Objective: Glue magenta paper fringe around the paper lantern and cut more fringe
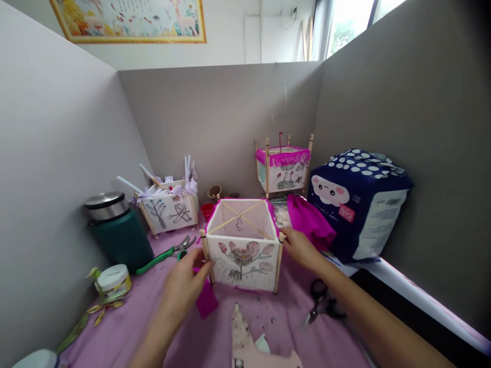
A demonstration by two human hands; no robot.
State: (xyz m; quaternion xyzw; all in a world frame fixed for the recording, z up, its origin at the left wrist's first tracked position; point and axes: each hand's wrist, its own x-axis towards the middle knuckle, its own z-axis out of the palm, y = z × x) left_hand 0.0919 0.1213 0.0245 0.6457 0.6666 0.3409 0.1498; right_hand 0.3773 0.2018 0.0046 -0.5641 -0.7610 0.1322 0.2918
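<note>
A square paper lantern (243, 255) with wooden corner sticks and a pink flower drawing on its front stands on the purple cloth before me. My left hand (184, 287) is closed at its front left corner stick, pinching a strip of magenta paper (206, 299) against it. My right hand (298, 245) rests on the lantern's right upper corner, its fingers curled round the stick. A wire hook hangs inside under crossed sticks.
A pink glue gun (245, 340) lies in front, black scissors (321, 301) to the right, green pliers (164, 254) to the left. Behind stand two other lanterns (283, 167) (169, 207), a green flask (115, 230), a jar (113, 280), a magenta paper wad (309, 219) and a blue tissue pack (356, 202). Grey partition walls enclose the desk.
</note>
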